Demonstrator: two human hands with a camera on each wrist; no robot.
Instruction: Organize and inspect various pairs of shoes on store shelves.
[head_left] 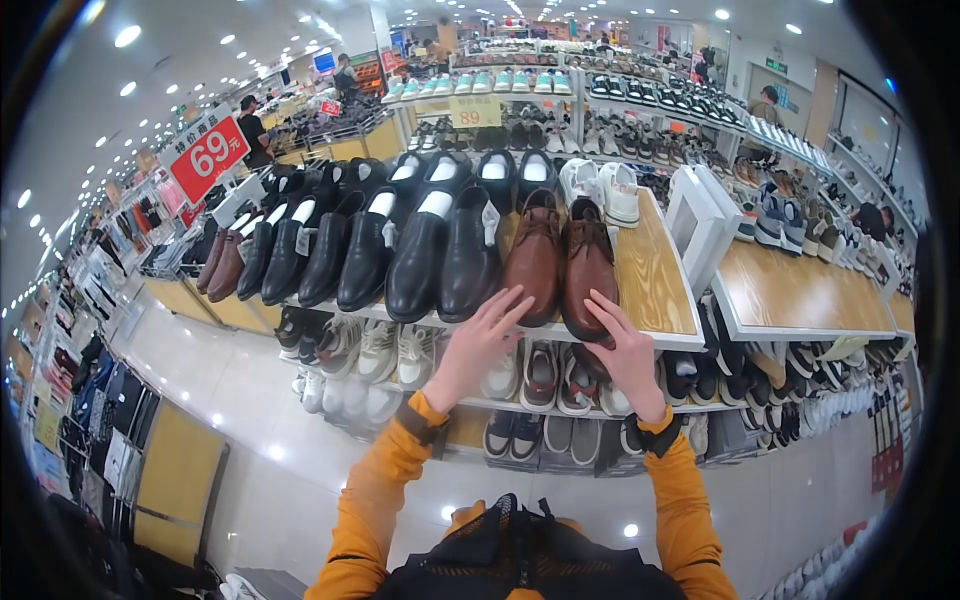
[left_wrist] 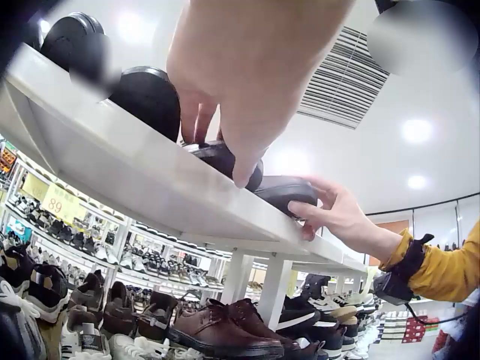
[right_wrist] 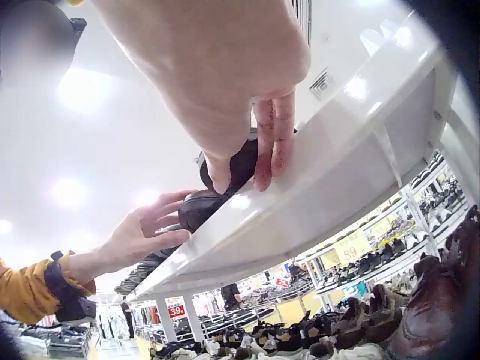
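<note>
Two brown leather lace-up shoes stand side by side on the shelf top in the head view, toes at its front edge. My left hand [head_left: 483,345] holds the toe of the left brown shoe [head_left: 532,262], fingers on its side and thumb low at the front. Around the toe of the right brown shoe [head_left: 588,262], my right hand [head_left: 630,362] has its fingers on top and thumb at the inner side. Both wrist views look up from below the shelf edge [right_wrist: 247,232], where thumb and fingers straddle each dark toe. A black leather shoe [head_left: 470,262] stands just left of the pair.
Black dress shoes [head_left: 365,255] line the shelf leftward, and white sneakers [head_left: 600,185] sit behind. A white frame [head_left: 697,225] divides this shelf from a wooden display top [head_left: 800,285]. Sneakers [head_left: 540,375] fill the lower tiers. A red price sign [head_left: 205,157] rises at left.
</note>
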